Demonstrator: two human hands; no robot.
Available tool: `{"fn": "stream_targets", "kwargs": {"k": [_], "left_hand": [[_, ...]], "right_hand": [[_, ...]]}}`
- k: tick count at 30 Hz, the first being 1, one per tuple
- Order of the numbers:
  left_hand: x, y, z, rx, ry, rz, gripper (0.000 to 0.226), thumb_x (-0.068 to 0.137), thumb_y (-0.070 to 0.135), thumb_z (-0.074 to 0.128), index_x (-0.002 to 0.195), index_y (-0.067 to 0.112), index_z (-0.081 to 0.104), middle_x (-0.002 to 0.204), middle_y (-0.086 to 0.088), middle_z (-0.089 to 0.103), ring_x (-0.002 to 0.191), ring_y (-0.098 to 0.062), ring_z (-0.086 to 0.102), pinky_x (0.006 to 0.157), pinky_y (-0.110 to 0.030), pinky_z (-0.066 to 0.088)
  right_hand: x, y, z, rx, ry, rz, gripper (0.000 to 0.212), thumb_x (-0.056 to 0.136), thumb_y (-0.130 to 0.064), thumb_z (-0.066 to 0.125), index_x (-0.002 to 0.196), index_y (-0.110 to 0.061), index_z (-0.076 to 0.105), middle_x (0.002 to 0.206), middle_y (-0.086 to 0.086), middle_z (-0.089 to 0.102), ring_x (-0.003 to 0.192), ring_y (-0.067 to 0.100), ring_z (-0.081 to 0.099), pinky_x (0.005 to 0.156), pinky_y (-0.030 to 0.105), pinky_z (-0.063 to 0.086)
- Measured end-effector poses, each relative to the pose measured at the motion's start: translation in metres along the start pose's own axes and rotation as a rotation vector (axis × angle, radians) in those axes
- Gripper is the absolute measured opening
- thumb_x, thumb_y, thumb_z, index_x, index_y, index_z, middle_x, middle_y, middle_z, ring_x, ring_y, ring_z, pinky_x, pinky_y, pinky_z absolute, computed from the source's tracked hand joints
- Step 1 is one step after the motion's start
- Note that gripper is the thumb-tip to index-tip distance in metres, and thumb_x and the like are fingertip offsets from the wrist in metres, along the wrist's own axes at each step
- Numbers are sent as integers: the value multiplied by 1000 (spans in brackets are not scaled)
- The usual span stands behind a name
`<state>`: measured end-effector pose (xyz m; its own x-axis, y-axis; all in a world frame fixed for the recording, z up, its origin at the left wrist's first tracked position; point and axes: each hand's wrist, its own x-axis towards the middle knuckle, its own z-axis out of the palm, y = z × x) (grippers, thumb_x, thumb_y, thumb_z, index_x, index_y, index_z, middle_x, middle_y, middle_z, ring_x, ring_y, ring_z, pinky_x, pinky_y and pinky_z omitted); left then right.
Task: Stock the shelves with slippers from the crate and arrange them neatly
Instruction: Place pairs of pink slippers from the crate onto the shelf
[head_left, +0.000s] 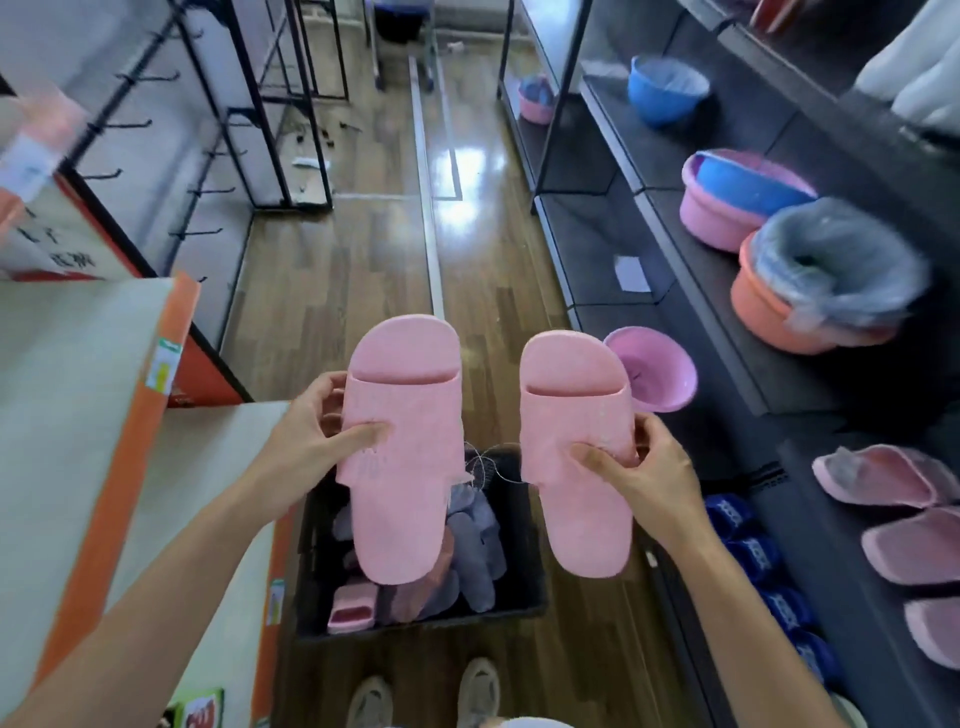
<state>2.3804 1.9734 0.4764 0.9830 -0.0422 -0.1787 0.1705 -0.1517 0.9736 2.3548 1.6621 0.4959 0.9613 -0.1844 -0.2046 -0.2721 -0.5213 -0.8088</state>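
Slippers (402, 447), a pink pair tied by thread (light, bendy foam, by the look), are held over the crate (415, 626), left hand (306, 436) and right hand (644, 467) each pinching one by its strap, the surest grip.

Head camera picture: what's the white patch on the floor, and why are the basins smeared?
In the head view, the patch is glare on the glossy wooden floor; the orange plastic basin lined with a grey bag is motion-blurred; the pink plastic slippers look sharp.
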Motion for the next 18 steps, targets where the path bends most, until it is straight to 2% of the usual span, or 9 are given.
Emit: {"fn": "stream_targets", "kwargs": {"k": [4,8,10,14,18], "left_hand": [[-9,38,20,11,-24,59,66,49,50,75,110,30,57,108,0,67,98,-20,64,85,-38,52],[-12,67,43,-6,-68,106,68,46,51,77,109,33,58,108,0,68,100,-23,64,89,-43,50],[-11,77,57,-12,-105,132,73,42,54,80,109,33,59,106,2,68,97,-20,64,86,-40,51],[-4,94,84,-44,-208,180,67,49,49,76,111,28,61,102,2,70,87,-14,65,74,-34,49],[13,108,108,-53,-351,201,88,39,64,82,115,24,59,105,0,69,91,-18,65,76,-36,49]], "right_hand": [[-14,-12,-38,-23,40,-29,63,58,-59,75,108,-33,48,100,-16,61,86,5,60,72,38,56],[-29,-17,-71,-11,99,-30,68,49,-70,72,103,-35,51,93,-16,63,85,7,61,74,42,56],[-38,-19,-87,-1,132,-29,61,56,-63,73,105,-34,51,93,-17,62,85,6,60,72,38,56],[-57,-20,-109,26,219,-7,50,65,-49,74,104,-38,45,93,-26,54,85,-1,54,65,22,46],[-81,-16,-123,49,354,68,46,71,-43,73,107,-35,44,96,-22,54,88,2,54,64,19,41]]}}
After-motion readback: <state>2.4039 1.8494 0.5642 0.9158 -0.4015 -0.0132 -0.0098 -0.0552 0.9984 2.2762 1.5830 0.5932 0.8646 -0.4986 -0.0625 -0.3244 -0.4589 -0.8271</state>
